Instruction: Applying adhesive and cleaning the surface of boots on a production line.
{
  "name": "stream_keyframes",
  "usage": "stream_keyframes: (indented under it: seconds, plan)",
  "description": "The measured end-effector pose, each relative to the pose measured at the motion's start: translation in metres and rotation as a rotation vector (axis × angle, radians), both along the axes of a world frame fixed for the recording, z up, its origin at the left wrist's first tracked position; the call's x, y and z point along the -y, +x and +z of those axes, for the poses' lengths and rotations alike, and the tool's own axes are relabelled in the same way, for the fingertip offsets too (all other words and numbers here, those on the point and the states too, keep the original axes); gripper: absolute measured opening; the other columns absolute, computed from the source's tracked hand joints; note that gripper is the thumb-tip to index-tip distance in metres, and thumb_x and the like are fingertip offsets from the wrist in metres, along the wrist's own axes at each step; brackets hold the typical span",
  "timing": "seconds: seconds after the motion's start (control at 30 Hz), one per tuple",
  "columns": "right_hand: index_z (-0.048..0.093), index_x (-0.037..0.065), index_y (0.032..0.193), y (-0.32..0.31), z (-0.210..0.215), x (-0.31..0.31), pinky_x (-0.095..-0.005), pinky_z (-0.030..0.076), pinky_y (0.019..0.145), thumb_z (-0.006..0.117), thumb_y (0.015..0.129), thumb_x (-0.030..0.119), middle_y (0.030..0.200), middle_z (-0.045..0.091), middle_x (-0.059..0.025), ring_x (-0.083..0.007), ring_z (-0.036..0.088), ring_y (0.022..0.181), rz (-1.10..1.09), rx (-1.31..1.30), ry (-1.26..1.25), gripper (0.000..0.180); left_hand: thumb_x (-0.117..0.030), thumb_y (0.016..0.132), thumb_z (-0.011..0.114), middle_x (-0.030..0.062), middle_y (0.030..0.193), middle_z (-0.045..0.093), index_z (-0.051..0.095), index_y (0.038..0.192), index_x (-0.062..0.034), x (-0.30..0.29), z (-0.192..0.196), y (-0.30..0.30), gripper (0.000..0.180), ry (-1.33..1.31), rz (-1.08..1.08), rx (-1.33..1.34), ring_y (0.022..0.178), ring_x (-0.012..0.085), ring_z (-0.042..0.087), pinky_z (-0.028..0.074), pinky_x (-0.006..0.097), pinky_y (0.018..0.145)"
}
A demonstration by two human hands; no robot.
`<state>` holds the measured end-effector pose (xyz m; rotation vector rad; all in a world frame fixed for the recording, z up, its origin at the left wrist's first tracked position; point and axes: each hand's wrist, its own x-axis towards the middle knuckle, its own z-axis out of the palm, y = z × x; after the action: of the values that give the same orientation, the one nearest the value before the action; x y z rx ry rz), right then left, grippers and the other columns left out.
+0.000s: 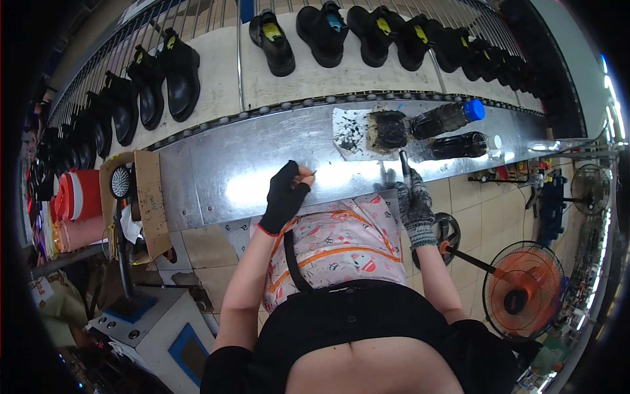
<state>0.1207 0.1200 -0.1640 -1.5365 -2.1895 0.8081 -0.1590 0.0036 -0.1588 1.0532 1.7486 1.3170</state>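
Observation:
My left hand (287, 194), in a black glove with bare fingertips, is over the front part of the metal worktop (216, 157). Its fingers are pinched together, and something tiny and dark shows at their tips, too small to name. At the worktop's front edge, my right hand (415, 200) wears a grey knitted glove. Its fingers are closed round a slim dark stick-like tool (404, 163). Just beyond it lies a stained white sheet (349, 139) with a blackened pad (388, 129). Two bottles of dark liquid lie beside the pad, one blue-capped (446, 119), the other clear-ended (461, 146).
Black boots (181, 75) and black shoes (321, 34) stand in rows on the conveyor (223, 59) behind the worktop. A cardboard box (152, 203) holding a round brush (121, 182) is at left, near a red container (82, 195). An orange-bladed fan (523, 289) stands at right.

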Motion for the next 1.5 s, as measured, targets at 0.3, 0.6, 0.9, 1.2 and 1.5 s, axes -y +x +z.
stream_keyframes:
  seconds: [0.3,0.6,0.9,1.2,1.5]
  plan:
    - [0.042,0.0,0.13,0.0,0.0,0.0,-0.0375,0.044,0.089,0.054,0.088,0.019,0.114,0.057,-0.021,-0.0319,0.057,0.104,0.067,-0.08,0.138,0.048,-0.008,0.082,0.062,0.003,0.077,0.062,0.057,0.087,-0.0041,-0.038,0.006,0.016,0.008,-0.052,-0.098,-0.054,0.07,0.0094,0.056,0.044,0.024,0.065]
    - [0.041,0.006,0.132,-0.003,0.002,-0.001,-0.042,0.047,0.084,0.057,0.086,0.032,0.116,0.057,-0.0203,-0.0354,0.059,0.101,0.063,-0.064,-0.172,0.055,-0.01,0.088,0.054,0.0103,0.082,0.062,0.052,0.094,-0.001,-0.087,-0.043,0.013,0.011,0.074,-0.259,-0.091,0.078,0.019,0.062,0.047,0.029,0.071]
    - [0.049,0.006,0.125,-0.01,0.009,-0.01,-0.0393,0.047,0.086,0.059,0.086,0.036,0.112,0.059,-0.0191,-0.0334,0.058,0.102,0.081,-0.061,-0.222,0.05,-0.009,0.083,0.057,0.0135,0.078,0.06,0.052,0.089,-0.0032,-0.064,-0.028,0.015,0.01,-0.084,-0.234,-0.169,0.073,0.0286,0.062,0.048,0.033,0.064]
    - [0.049,0.005,0.125,-0.018,0.024,-0.02,-0.0376,0.045,0.089,0.06,0.085,0.029,0.112,0.059,-0.0182,-0.0319,0.057,0.105,0.106,-0.029,-0.275,0.048,-0.004,0.075,0.068,-0.0008,0.066,0.052,0.058,0.082,-0.0046,-0.091,-0.012,0.047,0.012,0.174,-0.022,-0.098,0.06,0.0056,0.047,0.041,0.021,0.057]
    - [0.045,0.008,0.129,-0.027,0.028,-0.029,-0.0378,0.045,0.091,0.059,0.084,0.024,0.118,0.056,-0.0184,-0.0319,0.055,0.109,0.176,0.108,-0.187,0.049,0.0,0.072,0.062,0.0095,0.078,0.062,0.056,0.085,-0.0044,-0.084,-0.053,0.043,0.016,0.103,-0.075,-0.162,0.072,0.0224,0.063,0.049,0.03,0.066]
